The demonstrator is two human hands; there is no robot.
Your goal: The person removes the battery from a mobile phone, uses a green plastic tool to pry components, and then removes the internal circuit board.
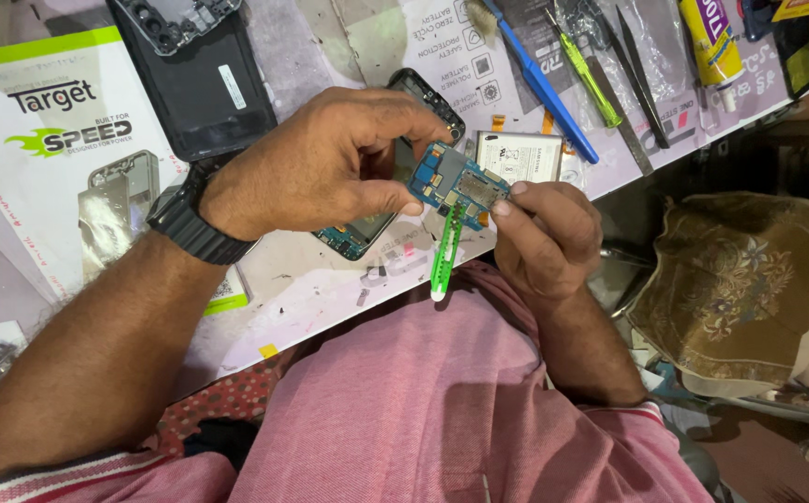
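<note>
While both hands hover just above the near edge of the pale, sticker-covered worktop point(311, 298), they share one small blue printed circuit board studded with metal shields point(456, 183). The left hand point(321, 163), with a black wristwatch point(190, 219) on its wrist, pinches the board's left end between thumb and forefinger; the right hand point(544, 233) closes on the board's right end and also grips a bright green plastic pry tool point(445, 253), which hangs down below the board with its white tip pointing toward the pink-clad lap. Directly behind the board lies an opened dark phone body with a blue-green inner frame point(367, 224), mostly hidden by the left hand. Just to the right of the board rests a flat silver-white battery point(521, 154). Further beyond the board and to its right lie a long blue-handled tool point(539, 84), a thin yellow-green screwdriver point(591, 79) and black tweezers point(642, 79) — all side by side. Well to the left of the board sits a black phone back cover point(204, 88), partly on a white and green printed carton point(41, 140).
</note>
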